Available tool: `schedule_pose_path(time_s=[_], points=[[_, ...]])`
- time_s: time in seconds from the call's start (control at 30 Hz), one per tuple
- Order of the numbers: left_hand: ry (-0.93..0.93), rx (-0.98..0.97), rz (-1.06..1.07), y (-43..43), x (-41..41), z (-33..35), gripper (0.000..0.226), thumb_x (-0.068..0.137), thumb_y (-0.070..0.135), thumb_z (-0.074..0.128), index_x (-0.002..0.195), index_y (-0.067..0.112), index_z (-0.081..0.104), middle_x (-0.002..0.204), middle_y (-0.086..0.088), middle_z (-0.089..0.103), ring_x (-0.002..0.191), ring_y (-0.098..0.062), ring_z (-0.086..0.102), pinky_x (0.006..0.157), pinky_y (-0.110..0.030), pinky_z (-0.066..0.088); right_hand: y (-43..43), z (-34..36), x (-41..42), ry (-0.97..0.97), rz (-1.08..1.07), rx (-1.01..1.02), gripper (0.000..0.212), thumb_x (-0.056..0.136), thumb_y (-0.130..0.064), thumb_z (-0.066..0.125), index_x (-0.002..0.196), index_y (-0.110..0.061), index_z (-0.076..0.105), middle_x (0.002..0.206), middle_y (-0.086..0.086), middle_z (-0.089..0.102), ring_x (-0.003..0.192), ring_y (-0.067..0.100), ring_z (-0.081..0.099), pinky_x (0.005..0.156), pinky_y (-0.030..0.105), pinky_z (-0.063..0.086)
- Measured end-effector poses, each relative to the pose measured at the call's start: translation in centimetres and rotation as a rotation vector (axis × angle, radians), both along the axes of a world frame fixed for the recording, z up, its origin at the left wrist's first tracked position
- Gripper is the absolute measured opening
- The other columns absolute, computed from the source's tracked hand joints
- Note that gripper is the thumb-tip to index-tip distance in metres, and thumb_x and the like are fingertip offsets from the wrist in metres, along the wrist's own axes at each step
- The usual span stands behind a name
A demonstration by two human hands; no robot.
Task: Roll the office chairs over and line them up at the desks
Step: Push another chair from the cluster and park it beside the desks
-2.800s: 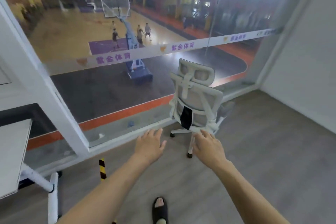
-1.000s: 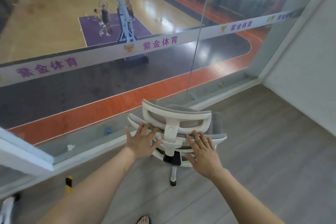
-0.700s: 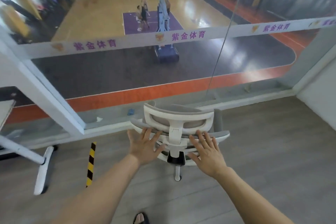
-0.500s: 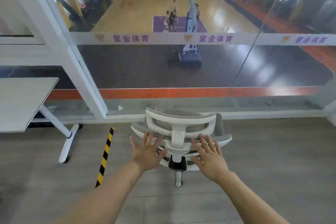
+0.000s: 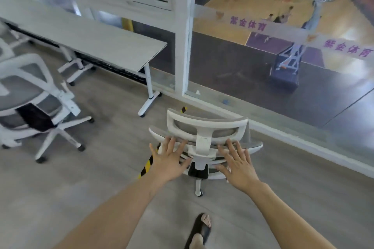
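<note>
Here the chair [image 5: 203, 137] stands on the floor near the window, just off the free end of the counter [image 5: 91, 34] and not yet lined up at it. Both grips are apart: the left grip [image 5: 170, 162] and right grip [image 5: 239, 170] lie flat with fingers spread straight on the top of the backrest, one each side of the headrest post, pressing and curled round nothing. With flat palms alone, steering looks like the weak point: an uneven push could swivel the seat instead of rolling the base, or a palm could slide off the rim. A caster might catch on the striped tape [image 5: 146, 166] running under it, and a hard shove could knock it into the counter leg [image 5: 148, 87] or the second chair [image 5: 30, 95] at the left.
</note>
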State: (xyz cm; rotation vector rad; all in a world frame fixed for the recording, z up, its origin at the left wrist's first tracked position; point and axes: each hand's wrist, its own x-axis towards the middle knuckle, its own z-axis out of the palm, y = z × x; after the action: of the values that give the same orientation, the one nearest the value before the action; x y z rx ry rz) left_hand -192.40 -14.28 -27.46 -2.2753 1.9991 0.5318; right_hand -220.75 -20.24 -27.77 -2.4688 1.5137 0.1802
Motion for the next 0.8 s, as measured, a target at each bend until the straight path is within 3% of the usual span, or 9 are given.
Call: schedule_pose_path(time_s=[0.3,0.53,0.8], points=[[-0.024,0.065,0.288,18.6,9.6,0.3,0.08,0.093,0.084,0.014,0.159,0.05,-0.015,0.173,-0.003,-0.014,0.157,-0.025,-0.023,0.111,-0.082,-0.009,9.9,0.7,13.0,-0.029,0.282,0.083,0.064,0.102,-0.069,0.023,0.159,-0.053,-0.003,0.165,-0.015,-0.029,0.149,0.015,-0.036,0.126,0.05,-0.009],[0.054,0.11,0.571,30.4,12.1,0.4,0.081,0.091,0.087,0.013,0.157,0.054,-0.021,0.162,0.008,-0.044,0.151,-0.034,-0.037,0.107,-0.086,-0.008,15.5,0.9,20.2,-0.027,0.531,0.052,0.066,0.1,-0.067,0.028,0.158,-0.055,-0.001,0.168,-0.016,-0.022,0.152,0.011,-0.029,0.126,0.047,-0.008],[0.166,0.227,0.832,36.9,12.8,2.1,0.084,0.09,0.087,0.018,0.152,0.056,-0.029,0.164,0.009,-0.04,0.152,-0.039,-0.032,0.112,-0.084,-0.004,17.8,2.1,27.7,0.027,0.776,0.114,0.071,0.096,-0.075,0.027,0.157,-0.055,-0.004,0.166,-0.015,-0.025,0.15,0.011,-0.032,0.125,0.055,-0.01]])
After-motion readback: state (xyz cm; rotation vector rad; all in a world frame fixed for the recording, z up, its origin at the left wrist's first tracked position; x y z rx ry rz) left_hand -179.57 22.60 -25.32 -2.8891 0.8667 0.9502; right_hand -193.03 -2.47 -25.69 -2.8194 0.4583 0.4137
